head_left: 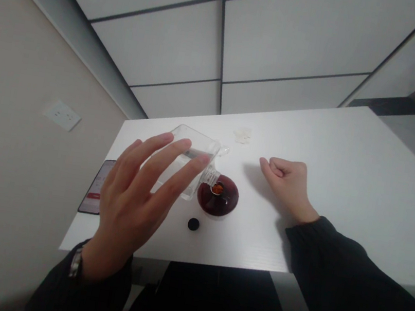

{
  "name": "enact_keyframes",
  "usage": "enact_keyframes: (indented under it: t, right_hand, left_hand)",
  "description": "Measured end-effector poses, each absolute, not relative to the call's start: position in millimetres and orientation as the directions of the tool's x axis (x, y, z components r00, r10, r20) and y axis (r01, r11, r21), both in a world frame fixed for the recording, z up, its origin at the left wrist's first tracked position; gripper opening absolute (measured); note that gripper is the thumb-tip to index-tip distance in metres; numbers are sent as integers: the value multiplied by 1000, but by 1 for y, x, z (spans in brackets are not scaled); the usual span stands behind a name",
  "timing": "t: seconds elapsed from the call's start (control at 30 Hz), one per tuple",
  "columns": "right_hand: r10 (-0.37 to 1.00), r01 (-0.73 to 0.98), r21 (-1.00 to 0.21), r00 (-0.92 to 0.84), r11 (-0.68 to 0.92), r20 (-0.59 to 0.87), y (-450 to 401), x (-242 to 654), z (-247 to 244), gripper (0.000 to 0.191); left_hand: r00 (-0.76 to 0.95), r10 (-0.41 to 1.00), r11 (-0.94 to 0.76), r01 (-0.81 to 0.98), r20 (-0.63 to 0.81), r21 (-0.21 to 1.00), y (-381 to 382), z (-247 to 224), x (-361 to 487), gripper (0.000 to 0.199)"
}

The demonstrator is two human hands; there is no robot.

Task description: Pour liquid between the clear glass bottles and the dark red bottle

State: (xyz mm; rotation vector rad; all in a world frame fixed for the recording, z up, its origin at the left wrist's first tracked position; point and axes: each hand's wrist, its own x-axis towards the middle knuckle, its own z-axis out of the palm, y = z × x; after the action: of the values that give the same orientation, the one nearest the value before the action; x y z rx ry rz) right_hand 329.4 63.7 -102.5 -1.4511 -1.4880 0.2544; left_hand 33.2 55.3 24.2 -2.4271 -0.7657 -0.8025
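My left hand [142,198] is wrapped round a clear, square-sided plastic bottle [196,149]. The bottle is tilted to the right, its open threaded neck over a glossy dark red bowl [221,207] on the table. Something orange-brown [217,189] shows in the bowl near the bottle's mouth; I cannot make out whether liquid is flowing. A small round black cap [193,224] lies in front of the bowl. To the right, my right hand [287,183] is closed in a loose fist over the table, apart from the bowl, with nothing visible in it.
The white table [332,158] stands against a panelled white front. A phone [95,190] with a lit screen lies at its left edge, partly behind my left hand. Small pale pieces [242,135] and a small clear object [224,151] lie beyond the bowl. A wall socket [63,115] is at left.
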Motion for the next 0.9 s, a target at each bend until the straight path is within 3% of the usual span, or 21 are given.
enact_keyframes:
  t: [0.4, 0.9]
  right_hand:
    - [852, 620, -743, 222, 252, 474, 64, 329, -104, 56]
    - [857, 621, -747, 226, 239, 463, 64, 329, -104, 56]
  left_hand:
    - [675, 359, -726, 636, 645, -261, 55, 25, 33, 60]
    - [668, 385, -749, 630, 637, -207, 54, 20, 30, 75]
